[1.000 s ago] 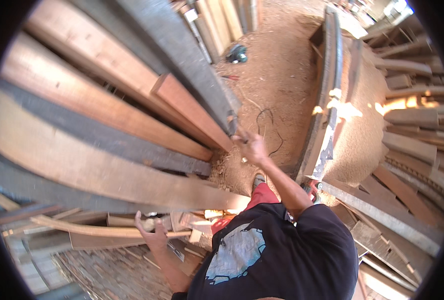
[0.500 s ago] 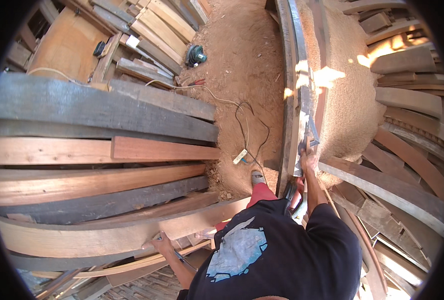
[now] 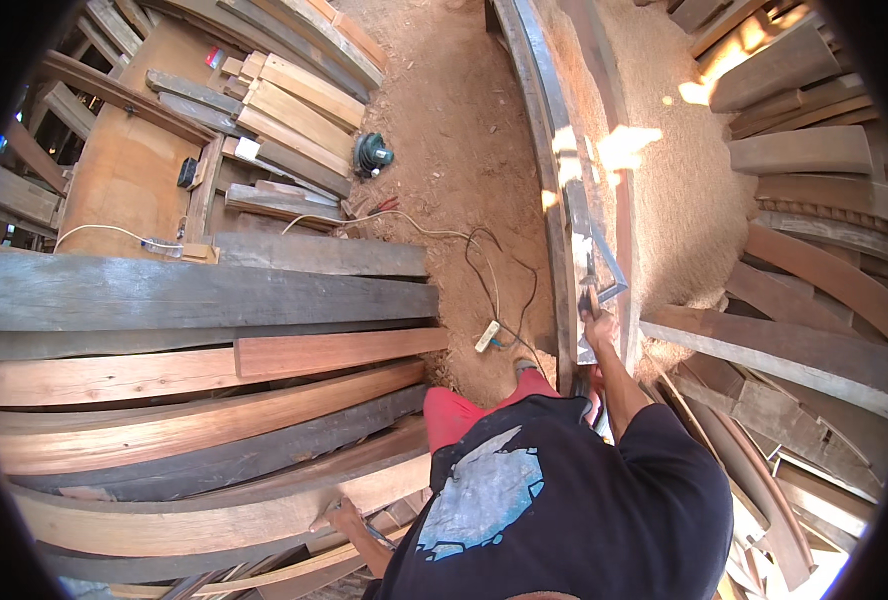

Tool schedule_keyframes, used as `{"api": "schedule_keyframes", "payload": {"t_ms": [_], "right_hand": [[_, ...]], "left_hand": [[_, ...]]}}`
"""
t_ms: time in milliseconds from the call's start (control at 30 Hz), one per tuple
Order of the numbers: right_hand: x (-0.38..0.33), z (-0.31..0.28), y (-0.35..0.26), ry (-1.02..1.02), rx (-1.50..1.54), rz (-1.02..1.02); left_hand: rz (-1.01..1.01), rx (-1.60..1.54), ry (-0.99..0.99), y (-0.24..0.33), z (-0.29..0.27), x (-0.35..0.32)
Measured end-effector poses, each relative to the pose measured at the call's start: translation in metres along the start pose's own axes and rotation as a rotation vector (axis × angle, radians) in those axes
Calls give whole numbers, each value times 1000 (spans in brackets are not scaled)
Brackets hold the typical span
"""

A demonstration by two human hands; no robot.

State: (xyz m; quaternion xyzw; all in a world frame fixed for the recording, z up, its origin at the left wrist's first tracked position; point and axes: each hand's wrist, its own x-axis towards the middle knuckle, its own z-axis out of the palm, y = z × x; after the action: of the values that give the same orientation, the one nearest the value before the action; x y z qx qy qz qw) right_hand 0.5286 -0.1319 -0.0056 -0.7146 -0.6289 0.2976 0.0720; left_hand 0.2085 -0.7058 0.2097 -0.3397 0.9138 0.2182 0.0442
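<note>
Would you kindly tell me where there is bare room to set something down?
The widest open patch is the dirt floor between the dark green tool and the long beam. Lower down, cords and a power strip crowd it; the planks at left are packed close together.

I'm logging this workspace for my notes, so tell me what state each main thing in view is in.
Right hand: closed on the grey angled tool.
Grey angled tool: held by its handle.
Left hand: at the pale curved plank's edge, grip unclear.
Pale curved plank: lying flat or on edge, unclear.
Short reddish plank: lying atop others.
Green power tool: set down, running unclear.
Dark cable: loosely looped.
</note>
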Motion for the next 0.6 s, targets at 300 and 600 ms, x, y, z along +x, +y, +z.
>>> {"api": "schedule_keyframes", "payload": {"t_ms": [300, 600], "right_hand": [[-7, -4, -8, -74, 87, 79], [4, 9, 7, -119, 57, 147]], "left_hand": [[529, 351, -355, 6, 76, 6], [1259, 192, -712, 321, 196, -149]]}}
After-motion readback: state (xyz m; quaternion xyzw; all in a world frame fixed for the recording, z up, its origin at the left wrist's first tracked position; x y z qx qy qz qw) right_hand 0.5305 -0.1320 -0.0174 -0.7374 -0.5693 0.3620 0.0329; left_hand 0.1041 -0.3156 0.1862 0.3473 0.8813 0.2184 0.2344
